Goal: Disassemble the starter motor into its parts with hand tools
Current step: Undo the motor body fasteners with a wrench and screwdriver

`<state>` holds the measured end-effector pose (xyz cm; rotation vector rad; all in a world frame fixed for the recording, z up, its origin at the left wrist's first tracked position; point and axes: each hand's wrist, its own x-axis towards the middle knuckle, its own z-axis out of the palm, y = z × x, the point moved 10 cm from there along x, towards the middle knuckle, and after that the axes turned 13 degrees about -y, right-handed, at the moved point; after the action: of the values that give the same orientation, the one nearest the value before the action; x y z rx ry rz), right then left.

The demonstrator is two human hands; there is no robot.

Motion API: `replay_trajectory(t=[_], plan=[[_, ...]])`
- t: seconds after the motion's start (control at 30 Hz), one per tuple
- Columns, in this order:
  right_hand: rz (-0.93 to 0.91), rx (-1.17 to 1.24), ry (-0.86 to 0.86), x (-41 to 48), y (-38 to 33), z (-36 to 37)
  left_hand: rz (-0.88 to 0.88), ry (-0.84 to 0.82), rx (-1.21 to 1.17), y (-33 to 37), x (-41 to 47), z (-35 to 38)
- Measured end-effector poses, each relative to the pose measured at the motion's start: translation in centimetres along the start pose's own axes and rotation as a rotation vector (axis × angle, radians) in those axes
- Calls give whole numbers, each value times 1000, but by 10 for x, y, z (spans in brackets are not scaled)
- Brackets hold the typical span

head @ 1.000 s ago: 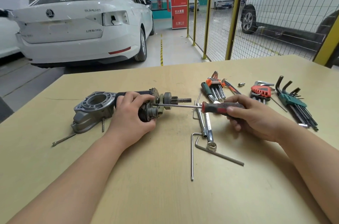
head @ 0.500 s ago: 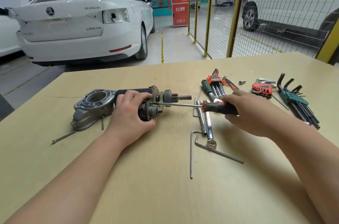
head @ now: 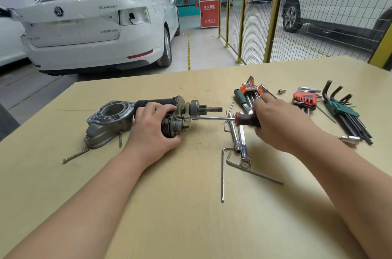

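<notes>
The right hand (head: 277, 118) grips the handle of the screwdriver (head: 212, 118). Since a second ago it has rolled over the top, knuckles now up, which I judge to be a turn loosening a screw in the end of the starter motor (head: 186, 108). The left hand (head: 154, 129) still clamps the motor body on the tabletop (head: 169, 205), beside the detached nose housing (head: 110, 119). The blade tip and the screw head are too small to make out, and the right hand's fingers are hidden beneath it.
</notes>
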<state>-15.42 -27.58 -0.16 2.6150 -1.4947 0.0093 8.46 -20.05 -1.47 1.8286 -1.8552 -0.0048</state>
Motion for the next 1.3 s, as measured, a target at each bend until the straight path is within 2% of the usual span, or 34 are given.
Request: replay_trajectory(t=[0.1,0.3,0.37,0.57,0.73,0.83,1.07,1.2,1.3], plan=[[93,-20,5,1,2,-1,-3,-6,-1,0,0,0],[9,40,11,-3,-3,-3,-9,-12,-9,1,-1,0],[-7,10,59,-6,-6,-7,-10,-15,-6,1,-1,0],[127,-54,94,-4,-6,-11,-12,-19,-8,1,-1,0],[0,39,64,-4,-10,-7,-12,-17,-13,1,-2,0],[-50,-8,93,-6,-13,-10,-11,-21,-13,1,-1,0],[66,-53,120,-3,-9,-15,-14,-20,-10,1,-1,0],[-2,9,41,-1,-12,-2,-16,-23,-5,1,-1,0],[-35,-16,58,-2,-15,-2,-16,-21,0,2,-1,0]])
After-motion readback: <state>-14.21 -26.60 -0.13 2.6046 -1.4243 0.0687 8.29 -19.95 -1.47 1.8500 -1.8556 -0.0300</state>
